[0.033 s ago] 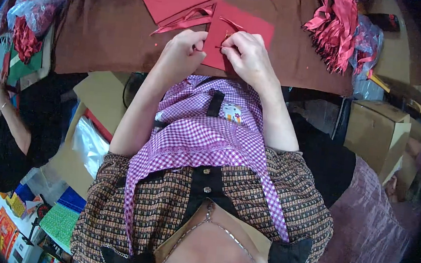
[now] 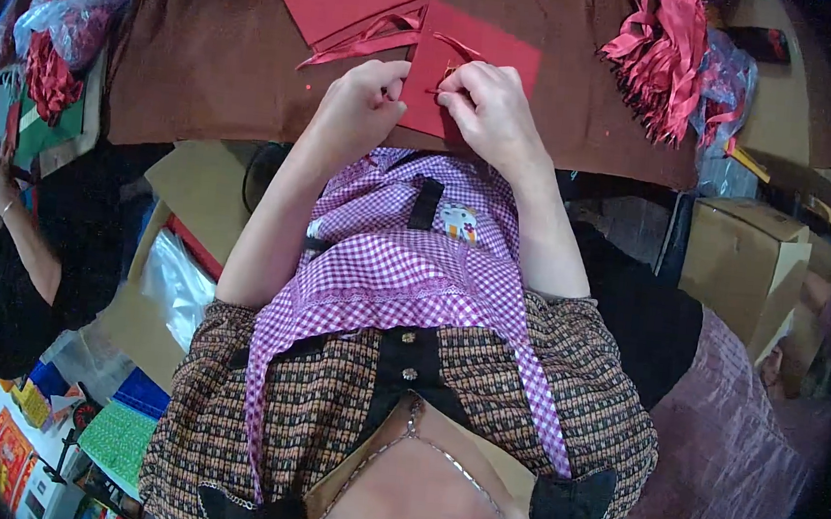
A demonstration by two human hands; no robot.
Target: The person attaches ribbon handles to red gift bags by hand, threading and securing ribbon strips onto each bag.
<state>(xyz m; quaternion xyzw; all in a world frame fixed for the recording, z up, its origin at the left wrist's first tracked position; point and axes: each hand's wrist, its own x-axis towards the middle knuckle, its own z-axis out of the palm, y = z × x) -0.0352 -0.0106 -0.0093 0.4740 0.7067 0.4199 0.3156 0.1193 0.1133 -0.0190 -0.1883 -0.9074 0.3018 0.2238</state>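
Observation:
A red card [image 2: 499,39] with a gold mark lies at the near edge of the table, angled a little. A red ribbon [image 2: 459,46] crosses its face and runs under my right hand [image 2: 493,113]. My right hand is closed in a pinch over the card, with a short thin end of the ribbon poking out left of its fingertips. My left hand [image 2: 365,102] is closed at the card's left edge, fingers curled toward the thumb; what it grips, if anything, is hidden. Beyond it lies a stack of red cards [image 2: 349,2] with loose red ribbons [image 2: 365,43] along its near side.
A brown cloth covers the table [image 2: 205,63]. Bundled red ribbons [image 2: 660,63] hang at the right beside a clear plastic bag [image 2: 727,84] and a yellow-handled tool [image 2: 748,162]. Cardboard boxes [image 2: 742,258] stand at the right. Another person's arm [image 2: 27,235] is at the far left.

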